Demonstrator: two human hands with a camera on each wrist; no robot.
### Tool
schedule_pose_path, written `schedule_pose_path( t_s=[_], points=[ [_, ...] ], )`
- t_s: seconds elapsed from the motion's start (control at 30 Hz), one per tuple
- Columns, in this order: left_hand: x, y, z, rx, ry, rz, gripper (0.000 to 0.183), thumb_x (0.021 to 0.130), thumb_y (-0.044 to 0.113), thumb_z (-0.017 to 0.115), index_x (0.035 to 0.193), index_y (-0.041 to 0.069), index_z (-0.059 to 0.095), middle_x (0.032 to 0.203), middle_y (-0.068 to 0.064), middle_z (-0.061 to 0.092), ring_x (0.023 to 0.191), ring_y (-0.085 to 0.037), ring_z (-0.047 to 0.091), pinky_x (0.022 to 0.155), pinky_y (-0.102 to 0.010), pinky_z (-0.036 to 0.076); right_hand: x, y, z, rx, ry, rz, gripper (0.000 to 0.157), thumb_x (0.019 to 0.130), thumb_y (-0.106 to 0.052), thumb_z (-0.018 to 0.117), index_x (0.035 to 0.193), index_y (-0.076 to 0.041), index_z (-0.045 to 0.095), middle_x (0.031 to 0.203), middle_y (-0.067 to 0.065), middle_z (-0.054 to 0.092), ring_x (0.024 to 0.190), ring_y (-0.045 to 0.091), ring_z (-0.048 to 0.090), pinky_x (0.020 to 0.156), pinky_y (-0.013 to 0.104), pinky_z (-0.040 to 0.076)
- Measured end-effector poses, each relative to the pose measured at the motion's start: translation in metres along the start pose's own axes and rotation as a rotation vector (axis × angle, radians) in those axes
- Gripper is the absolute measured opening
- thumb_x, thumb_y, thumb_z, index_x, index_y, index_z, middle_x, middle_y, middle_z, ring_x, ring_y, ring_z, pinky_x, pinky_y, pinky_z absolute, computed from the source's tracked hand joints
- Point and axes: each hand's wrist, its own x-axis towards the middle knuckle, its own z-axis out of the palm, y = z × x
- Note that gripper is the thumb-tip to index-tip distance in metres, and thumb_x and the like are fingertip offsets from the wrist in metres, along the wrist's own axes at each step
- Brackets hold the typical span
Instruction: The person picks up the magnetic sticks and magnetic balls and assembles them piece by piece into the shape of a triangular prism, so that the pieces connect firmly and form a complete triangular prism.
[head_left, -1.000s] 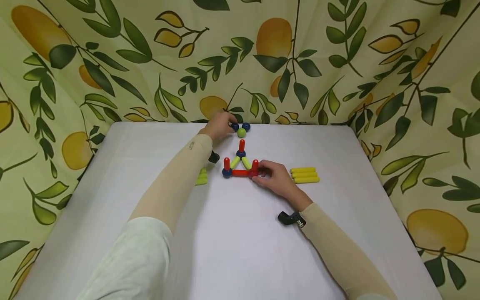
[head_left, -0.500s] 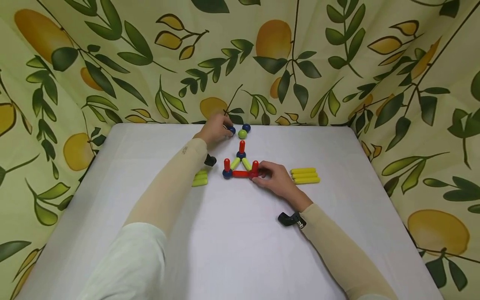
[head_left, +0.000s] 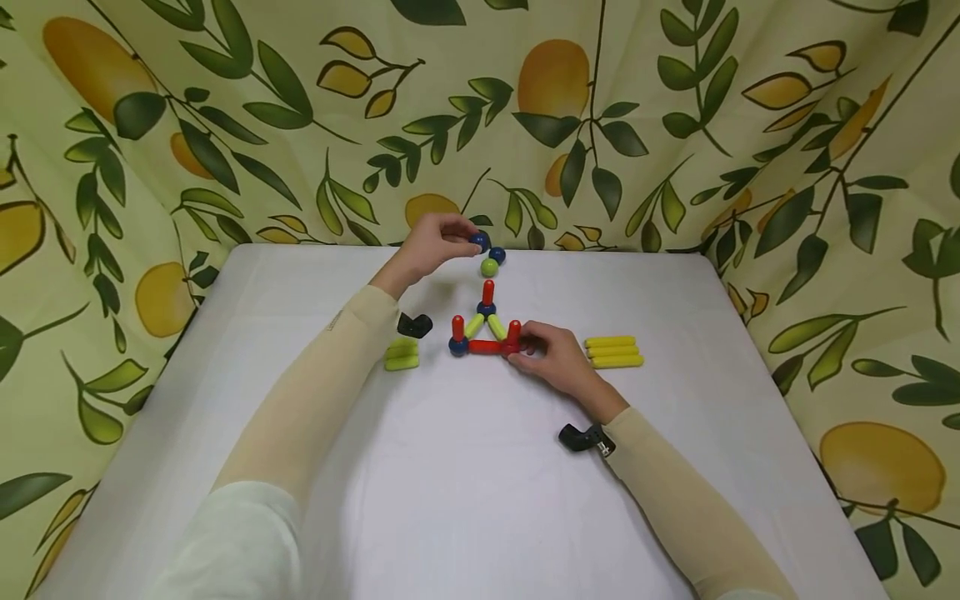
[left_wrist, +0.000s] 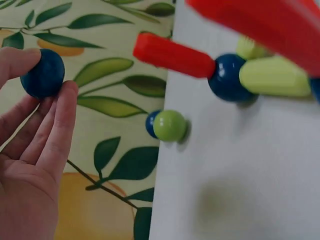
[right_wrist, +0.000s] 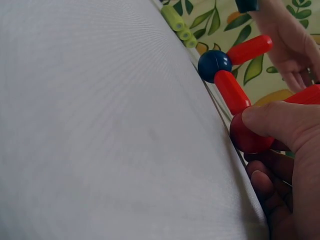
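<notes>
My left hand (head_left: 431,248) pinches a blue ball (left_wrist: 44,74) between thumb and fingertips, raised over the table's far edge. On the table stands a triangular frame of balls and rods. Two of its corners are blue balls (head_left: 458,346), and the third is a red ball (right_wrist: 246,134). A red rod (head_left: 486,347) joins the front corners, while light green rods (head_left: 474,325) run to the back one. From each corner a red rod (head_left: 488,292) sticks up. At the front right corner my right hand (head_left: 557,357) grips the red ball, thumb on top in the right wrist view.
Behind the frame, a light green ball (head_left: 490,267) and another blue ball (head_left: 498,255) lie close together near the far edge. Several yellow rods (head_left: 613,352) are lined up at the right, and light green rods (head_left: 402,353) at the left. A patterned curtain (head_left: 555,79) surrounds the table.
My left hand has drawn the blue ball away from the other two, then lifted it up off the table and a little right. My right hand stays at the red ball.
</notes>
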Motion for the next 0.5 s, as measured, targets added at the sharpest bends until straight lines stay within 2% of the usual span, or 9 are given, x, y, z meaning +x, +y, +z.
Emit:
schedule_pose_path(
  t_s=[0.07,0.23,0.37,0.5],
  points=[
    [-0.005,0.004,0.001,-0.057,0.000,0.009,0.034,0.098,0.013,0.083,0.128,0.001,0.072,0.122,-0.013,0.073,0.111,-0.027,0.069,0.102,-0.036,0.055,0.001,0.000,-0.001,0.000,-0.001,-0.005,0.029,0.093,-0.019,0.089,0.118,-0.012,0.075,0.107,0.001,0.073,0.094,0.021,0.064,0.086,0.036,0.059],
    [-0.012,0.010,0.004,-0.120,-0.016,0.048,0.036,0.100,0.010,0.081,0.133,0.001,0.073,0.126,-0.012,0.073,0.113,-0.026,0.069,0.103,-0.035,0.055,0.002,0.002,-0.001,-0.006,0.006,-0.018,0.029,0.093,-0.018,0.089,0.118,-0.011,0.075,0.106,0.001,0.073,0.094,0.021,0.065,0.086,0.036,0.058],
    [-0.014,0.011,0.007,-0.124,-0.038,0.080,0.036,0.100,0.008,0.081,0.134,0.001,0.075,0.126,-0.012,0.074,0.113,-0.027,0.070,0.103,-0.036,0.056,0.001,0.002,-0.001,-0.009,0.009,0.000,0.030,0.093,-0.018,0.089,0.118,-0.011,0.075,0.106,0.002,0.073,0.093,0.022,0.065,0.085,0.036,0.058],
    [-0.016,0.006,0.010,-0.098,-0.050,0.079,0.032,0.098,0.007,0.082,0.128,0.000,0.076,0.123,-0.012,0.074,0.112,-0.028,0.070,0.102,-0.037,0.056,0.000,0.001,0.000,-0.011,-0.001,0.019,0.031,0.093,-0.020,0.089,0.120,-0.012,0.075,0.107,0.001,0.073,0.094,0.022,0.064,0.086,0.036,0.058]
  ],
)
